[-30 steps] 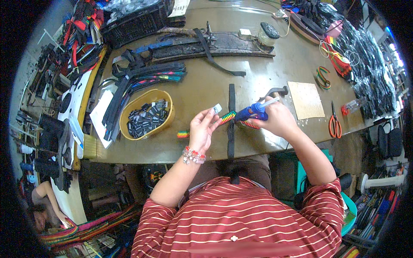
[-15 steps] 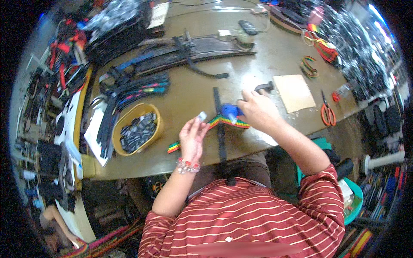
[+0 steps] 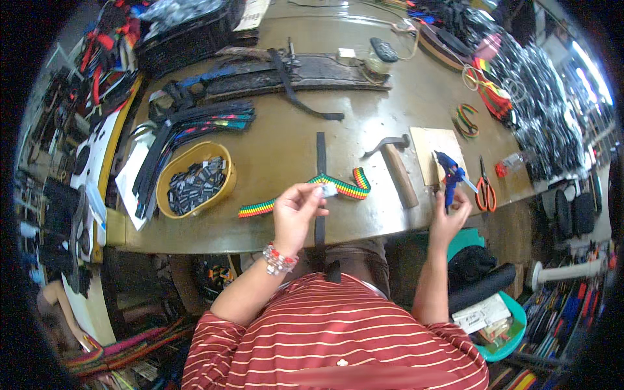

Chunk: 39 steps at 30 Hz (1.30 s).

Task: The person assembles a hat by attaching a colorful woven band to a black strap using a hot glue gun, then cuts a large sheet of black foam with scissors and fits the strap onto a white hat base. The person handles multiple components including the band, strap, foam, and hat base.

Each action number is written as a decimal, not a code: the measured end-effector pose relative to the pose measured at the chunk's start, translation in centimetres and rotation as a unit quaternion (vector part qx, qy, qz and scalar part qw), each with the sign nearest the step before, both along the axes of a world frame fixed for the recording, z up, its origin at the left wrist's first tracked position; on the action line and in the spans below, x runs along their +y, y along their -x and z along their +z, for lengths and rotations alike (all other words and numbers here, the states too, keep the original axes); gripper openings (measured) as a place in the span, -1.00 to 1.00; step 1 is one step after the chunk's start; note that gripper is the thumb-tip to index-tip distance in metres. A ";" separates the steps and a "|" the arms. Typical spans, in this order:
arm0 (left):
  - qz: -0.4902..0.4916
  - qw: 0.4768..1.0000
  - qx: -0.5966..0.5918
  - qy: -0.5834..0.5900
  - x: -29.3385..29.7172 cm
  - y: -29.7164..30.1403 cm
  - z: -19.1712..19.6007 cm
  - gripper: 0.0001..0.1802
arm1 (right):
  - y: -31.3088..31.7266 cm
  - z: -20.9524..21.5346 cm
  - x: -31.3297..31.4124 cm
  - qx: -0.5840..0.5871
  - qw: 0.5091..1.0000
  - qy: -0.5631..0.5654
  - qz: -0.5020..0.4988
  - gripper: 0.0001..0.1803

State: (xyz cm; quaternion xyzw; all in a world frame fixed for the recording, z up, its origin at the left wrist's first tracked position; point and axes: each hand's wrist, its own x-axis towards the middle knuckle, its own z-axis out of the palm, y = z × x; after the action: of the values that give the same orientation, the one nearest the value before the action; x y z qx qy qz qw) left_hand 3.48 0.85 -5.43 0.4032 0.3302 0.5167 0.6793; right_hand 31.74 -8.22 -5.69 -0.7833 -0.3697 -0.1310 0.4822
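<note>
My left hand (image 3: 298,211) pinches a small pale piece (image 3: 329,190) whose kind I cannot make out, right over a green, yellow and red woven strap (image 3: 353,192). This strap crosses a black strap (image 3: 320,153) that runs toward my body, and its far end curls upward. Out to the right, my right hand (image 3: 452,218) is closed around the handle of a blue glue gun (image 3: 447,166). The gun's nozzle is over a beige square board (image 3: 426,143), and a whitish glue stick shows at its back.
Between the hands lies a hammer (image 3: 400,175). Orange-handled scissors (image 3: 485,194) rest right of the glue gun. A yellow tub (image 3: 227,179) of black buckles stands left, near a pile of black straps (image 3: 185,133). Farther back is a dark wooden plank (image 3: 260,77).
My right hand has carried the glue gun from the woven strap rightward to the beige board. My left hand has shifted right, bringing the pale piece over the strap. The hammer is now uncovered.
</note>
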 end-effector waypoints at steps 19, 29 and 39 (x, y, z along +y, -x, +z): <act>-0.078 0.855 0.443 -0.259 8.2 2.7 0.9 -0.77 | 13.0 1.5 8.5 0.051 0.899 0.135 0.414 -0.83; -0.116 0.784 0.545 -0.274 8.9 1.0 -1.6 -0.74 | 12.7 -2.0 9.2 -0.082 0.906 0.078 0.408 -0.80; -0.053 0.744 0.590 -0.310 7.6 0.4 -0.7 -0.81 | 12.7 -1.7 9.2 -0.192 0.862 0.183 0.433 -0.77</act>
State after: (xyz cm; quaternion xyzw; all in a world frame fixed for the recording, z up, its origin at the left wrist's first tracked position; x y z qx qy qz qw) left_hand 3.08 8.42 -6.10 0.8325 0.4653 0.2126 0.2128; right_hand 19.01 0.98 -7.39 -0.5780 -0.7741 0.0130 0.2581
